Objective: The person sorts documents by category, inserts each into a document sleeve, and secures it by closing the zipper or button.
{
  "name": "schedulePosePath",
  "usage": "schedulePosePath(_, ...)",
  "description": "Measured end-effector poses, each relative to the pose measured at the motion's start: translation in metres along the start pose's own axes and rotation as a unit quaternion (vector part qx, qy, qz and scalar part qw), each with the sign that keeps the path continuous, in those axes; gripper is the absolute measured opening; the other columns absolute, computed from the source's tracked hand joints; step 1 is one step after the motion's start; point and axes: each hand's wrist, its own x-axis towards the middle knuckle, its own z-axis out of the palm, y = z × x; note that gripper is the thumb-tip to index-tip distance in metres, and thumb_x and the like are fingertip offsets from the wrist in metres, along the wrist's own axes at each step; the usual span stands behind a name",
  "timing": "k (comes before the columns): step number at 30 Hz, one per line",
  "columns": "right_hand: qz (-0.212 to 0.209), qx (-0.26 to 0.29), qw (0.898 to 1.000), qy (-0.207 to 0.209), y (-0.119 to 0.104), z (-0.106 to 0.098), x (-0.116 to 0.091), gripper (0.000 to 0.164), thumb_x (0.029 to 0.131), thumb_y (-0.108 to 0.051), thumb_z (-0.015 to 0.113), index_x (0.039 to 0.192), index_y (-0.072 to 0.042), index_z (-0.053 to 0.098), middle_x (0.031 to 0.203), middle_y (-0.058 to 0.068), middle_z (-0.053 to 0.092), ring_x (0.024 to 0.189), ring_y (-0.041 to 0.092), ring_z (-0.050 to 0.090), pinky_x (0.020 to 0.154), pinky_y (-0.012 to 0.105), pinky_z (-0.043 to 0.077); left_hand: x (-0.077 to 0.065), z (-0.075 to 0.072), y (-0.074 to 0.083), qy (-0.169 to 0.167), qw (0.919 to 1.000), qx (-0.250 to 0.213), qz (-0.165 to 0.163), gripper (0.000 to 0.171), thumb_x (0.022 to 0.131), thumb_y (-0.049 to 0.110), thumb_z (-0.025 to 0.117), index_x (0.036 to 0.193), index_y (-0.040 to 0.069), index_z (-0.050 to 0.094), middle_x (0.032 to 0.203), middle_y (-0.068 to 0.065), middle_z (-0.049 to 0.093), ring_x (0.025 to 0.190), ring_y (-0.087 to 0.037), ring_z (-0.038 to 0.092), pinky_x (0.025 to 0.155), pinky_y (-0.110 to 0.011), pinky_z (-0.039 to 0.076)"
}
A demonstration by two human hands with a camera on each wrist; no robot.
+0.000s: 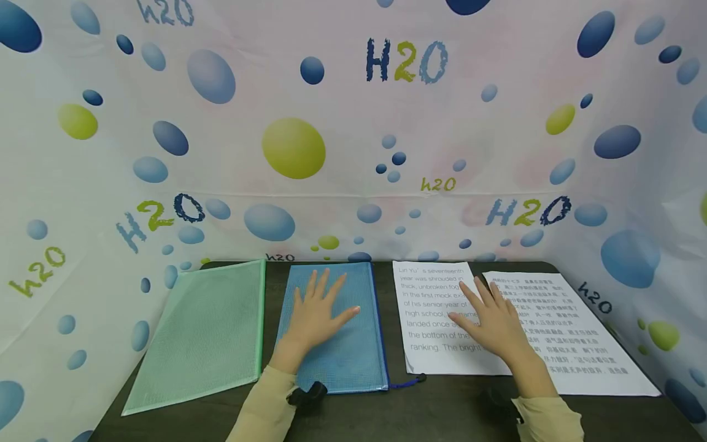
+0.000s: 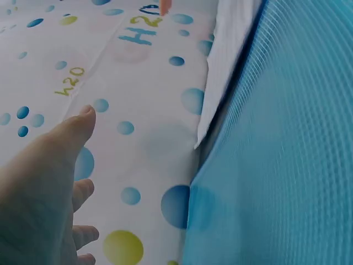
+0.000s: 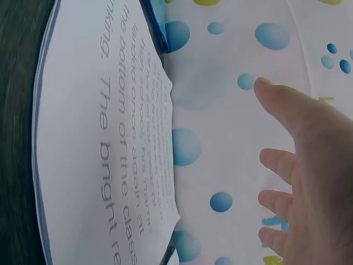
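My left hand (image 1: 313, 310), fingers spread, is over the blue mesh zip pouch (image 1: 353, 356). In the left wrist view that hand (image 2: 49, 171) shows apart from the pouch's blue mesh surface (image 2: 281, 154), holding nothing. My right hand (image 1: 494, 319) is spread over two stacks of printed paper. Beneath it on the left lies the English sheet (image 1: 428, 319), large type on white; on the right is the Chinese sheet (image 1: 585, 331). The right wrist view shows the right hand (image 3: 309, 149) raised off the English pages (image 3: 83, 143), its fingers loose.
A green mesh zip pouch (image 1: 204, 337) lies at the left, its lower left corner near the table's edge. The dark table (image 1: 442, 411) backs onto a white curtain (image 1: 353, 123) with blue and green dots. A blue zipper cord (image 1: 407, 383) trails from the blue pouch.
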Motion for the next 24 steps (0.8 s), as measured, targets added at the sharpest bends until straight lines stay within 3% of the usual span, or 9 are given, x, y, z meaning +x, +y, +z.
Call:
schedulePosePath(9,0.009,0.034,0.999,0.02,0.026,-0.003,0.0,0.078,0.093,-0.055,0.054,0.151,-0.009,0.032,0.155,0.028,0.027,0.139,0.056,0.023,0.103,0.076,0.022,0.02,0.014,0.033,-0.023,0.9943,-0.104,0.008,0.078,0.091,0.068,0.044,0.155,0.029,0.024,0.16,-0.016,0.025,0.144,-0.046,0.027,0.108,-0.066,0.031)
schedulePosePath(12,0.018,0.075,0.997,0.018,0.034,-0.003,0.0,0.075,0.095,-0.051,0.053,0.149,-0.003,0.033,0.152,0.032,0.029,0.137,0.057,0.026,0.103,0.075,0.023,0.026,0.021,0.044,-0.04,0.9866,-0.158,0.004,0.077,0.092,0.067,0.043,0.155,0.027,0.023,0.16,-0.016,0.026,0.145,-0.043,0.027,0.11,-0.065,0.029)
schedulePosePath(15,0.032,0.131,0.991,0.01,0.04,-0.003,0.0,0.073,0.098,-0.047,0.05,0.148,0.003,0.032,0.15,0.035,0.029,0.136,0.057,0.026,0.105,0.072,0.023,0.032,0.028,0.054,-0.049,0.9731,-0.225,0.009,0.075,0.095,0.063,0.042,0.155,0.023,0.024,0.159,-0.014,0.029,0.146,-0.039,0.027,0.113,-0.061,0.027)
schedulePosePath(19,0.076,0.188,0.979,-0.028,0.046,-0.003,0.001,0.074,0.101,-0.049,0.041,0.151,0.003,0.025,0.151,0.037,0.025,0.135,0.057,0.028,0.104,0.07,0.029,0.038,0.04,0.062,-0.06,0.9451,-0.321,0.0,0.069,0.099,0.057,0.039,0.155,0.019,0.025,0.157,-0.015,0.032,0.144,-0.038,0.034,0.113,-0.057,0.031)
schedulePosePath(20,0.092,0.203,0.974,-0.044,0.048,-0.003,0.001,0.075,0.101,-0.051,0.038,0.152,0.002,0.022,0.152,0.036,0.023,0.135,0.057,0.028,0.103,0.07,0.031,0.039,0.044,0.064,-0.066,0.9338,-0.352,-0.008,0.068,0.1,0.056,0.037,0.155,0.019,0.025,0.157,-0.015,0.032,0.143,-0.038,0.034,0.112,-0.057,0.032)
schedulePosePath(22,0.119,0.24,0.961,-0.073,0.051,-0.002,0.001,0.078,0.101,-0.055,0.032,0.154,0.0,0.016,0.155,0.035,0.017,0.137,0.057,0.026,0.103,0.068,0.033,0.039,0.05,0.067,-0.081,0.9047,-0.417,-0.03,0.066,0.101,0.055,0.034,0.155,0.018,0.024,0.158,-0.016,0.031,0.142,-0.039,0.035,0.111,-0.057,0.035)
schedulePosePath(24,0.138,0.286,0.943,-0.097,0.055,-0.001,0.002,0.081,0.1,-0.058,0.029,0.155,-0.001,0.011,0.157,0.034,0.012,0.14,0.055,0.023,0.106,0.065,0.033,0.039,0.055,0.069,-0.096,0.8706,-0.479,-0.06,0.067,0.101,0.056,0.032,0.155,0.019,0.024,0.158,-0.018,0.028,0.143,-0.041,0.033,0.109,-0.057,0.036)
